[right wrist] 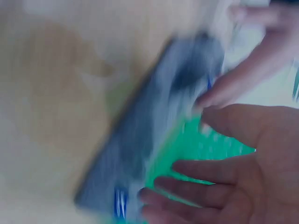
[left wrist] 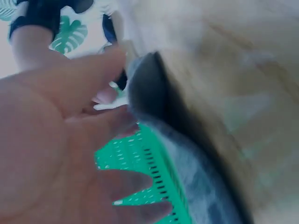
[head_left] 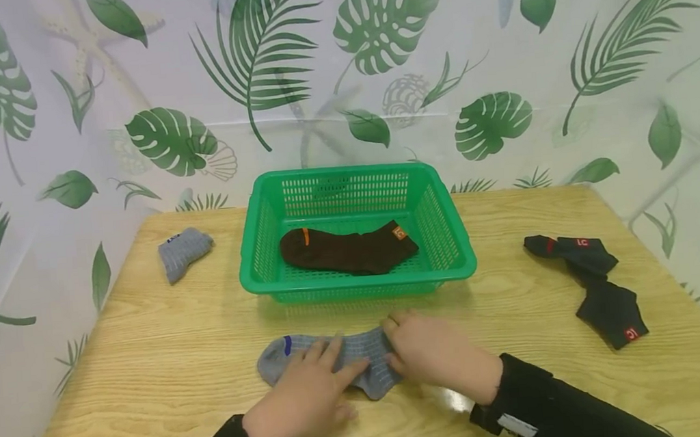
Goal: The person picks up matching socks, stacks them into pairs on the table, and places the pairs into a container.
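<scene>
A grey sock (head_left: 361,361) with pale lines and a blue stripe near its toe lies flat on the table, toe to the left. My left hand (head_left: 308,390) rests on its middle, fingers spread and fairly straight. Over the cuff end, my right hand (head_left: 431,346) touches the sock with its fingertips. In the right wrist view the fingers of that hand (right wrist: 224,172) are extended along the blurred sock (right wrist: 135,135), which shows a blue mark. The left wrist view has the sock's edge (left wrist: 187,154) beside the straight fingers of my left hand (left wrist: 60,140).
Behind the hands stands a green plastic basket (head_left: 358,291) holding dark brown socks (head_left: 346,249) with orange marks. A bunched grey sock (head_left: 184,252) lies at the far left of the wooden table (head_left: 152,371). Two dark socks with red marks (head_left: 575,255) (head_left: 613,311) lie at the right.
</scene>
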Tool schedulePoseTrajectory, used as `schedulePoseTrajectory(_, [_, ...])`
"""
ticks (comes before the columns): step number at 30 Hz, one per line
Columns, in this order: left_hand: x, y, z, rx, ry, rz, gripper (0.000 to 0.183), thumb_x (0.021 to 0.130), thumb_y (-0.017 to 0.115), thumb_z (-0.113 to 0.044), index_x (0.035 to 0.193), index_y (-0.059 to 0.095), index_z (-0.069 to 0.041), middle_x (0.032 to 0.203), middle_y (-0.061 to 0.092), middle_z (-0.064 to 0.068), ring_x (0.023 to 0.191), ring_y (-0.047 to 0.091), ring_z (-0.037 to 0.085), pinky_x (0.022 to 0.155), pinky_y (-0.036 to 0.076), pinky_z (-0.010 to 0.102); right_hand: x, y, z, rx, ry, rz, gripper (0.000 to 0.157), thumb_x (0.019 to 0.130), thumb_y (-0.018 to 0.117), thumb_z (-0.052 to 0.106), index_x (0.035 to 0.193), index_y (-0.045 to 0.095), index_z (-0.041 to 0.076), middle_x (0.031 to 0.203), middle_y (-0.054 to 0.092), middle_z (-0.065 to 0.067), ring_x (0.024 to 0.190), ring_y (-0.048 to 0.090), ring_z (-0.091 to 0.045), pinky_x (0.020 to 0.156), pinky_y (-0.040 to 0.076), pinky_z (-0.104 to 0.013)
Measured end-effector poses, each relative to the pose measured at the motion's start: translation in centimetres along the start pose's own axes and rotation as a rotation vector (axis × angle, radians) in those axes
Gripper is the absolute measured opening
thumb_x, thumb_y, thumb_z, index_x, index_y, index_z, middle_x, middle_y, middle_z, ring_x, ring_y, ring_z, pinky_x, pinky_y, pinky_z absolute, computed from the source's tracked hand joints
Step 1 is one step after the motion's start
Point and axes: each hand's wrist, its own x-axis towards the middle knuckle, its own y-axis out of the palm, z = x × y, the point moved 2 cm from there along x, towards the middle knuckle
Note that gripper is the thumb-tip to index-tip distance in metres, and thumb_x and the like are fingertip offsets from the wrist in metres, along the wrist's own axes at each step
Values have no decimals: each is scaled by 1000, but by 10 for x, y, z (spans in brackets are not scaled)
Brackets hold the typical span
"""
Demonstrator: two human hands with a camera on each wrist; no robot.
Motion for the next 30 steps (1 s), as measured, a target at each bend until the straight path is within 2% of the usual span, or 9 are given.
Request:
schedulePoseTrajectory(3, [1, 3, 1, -66, -17, 121, 76, 81, 70, -57, 148, 40, -36, 159, 20, 17, 142, 20, 45, 101, 27, 72, -5, 7, 14, 37, 15, 165, 66, 90, 67, 41, 128, 54, -12, 132, 54, -26, 117, 57, -38, 89, 53, -43])
schedulePoseTrajectory(7, [-1, 5, 10, -121, 8, 228, 86, 75, 74, -58, 149, 33, -43, 162, 8, 12, 146, 5, 43, 98, 11, 80, -11, 20, 15, -21, 69, 321, 84, 90, 61, 55, 141, 41, -9, 150, 34, -26, 137, 37, -38, 103, 43, -45])
schedulePoseTrajectory(12, [-8, 8, 31, -169, 62, 287, 93, 74, 70, -65, 152, 24, -43, 163, -2, 9, 146, -6, 40, 102, -3, 76, -19, 27, 6, -16, 39, 376, 91, 89, 59, 59, 146, 34, -7, 155, 24, -25, 143, 25, -37, 111, 33, -44])
schedulePoseTrajectory(15, [-13, 4, 38, -208, 90, 289, 92, 76, 69, -65, 153, 27, -38, 162, 1, 12, 146, -4, 40, 107, -1, 71, -24, 26, 1, 22, 17, 380, 94, 88, 59, 60, 146, 32, -8, 155, 21, -26, 144, 22, -38, 113, 29, -43])
schedulePoseTrajectory(19, [-24, -13, 43, -269, 76, 177, 82, 83, 68, -56, 151, 36, -23, 159, 18, 19, 145, 10, 43, 110, 11, 66, -26, 22, -1, 93, -22, 330, 93, 87, 61, 59, 148, 31, -5, 155, 23, -27, 143, 22, -41, 111, 31, -46])
schedulePoseTrajectory(21, [-32, -23, 48, -284, 47, 97, 77, 86, 66, -53, 149, 41, -16, 156, 24, 22, 143, 15, 47, 109, 16, 67, -30, 19, 1, 145, -59, 327, 90, 87, 62, 57, 150, 31, 1, 155, 23, -25, 143, 21, -42, 110, 32, -50])
schedulePoseTrajectory(23, [-41, -34, 60, -263, -9, 9, 75, 87, 66, -52, 146, 45, -11, 154, 25, 25, 142, 15, 50, 107, 16, 70, -37, 18, 4, 181, -114, 349, 86, 87, 61, 58, 152, 31, 10, 157, 22, -21, 143, 20, -42, 108, 34, -52])
schedulePoseTrajectory(26, [-49, -49, 94, -224, -140, -117, 69, 89, 65, -45, 140, 49, -2, 151, 26, 32, 137, 20, 55, 105, 20, 71, -44, 22, 8, 191, -198, 377, 81, 88, 58, 59, 153, 32, 20, 158, 22, -16, 143, 22, -40, 105, 38, -52])
schedulePoseTrajectory(30, [-43, -57, 157, -238, -335, -240, 60, 96, 60, -29, 139, 44, 9, 149, 24, 37, 134, 23, 57, 106, 24, 66, -49, 31, 10, 174, -234, 356, 81, 88, 52, 65, 152, 34, 19, 157, 25, -18, 141, 26, -42, 103, 40, -53])
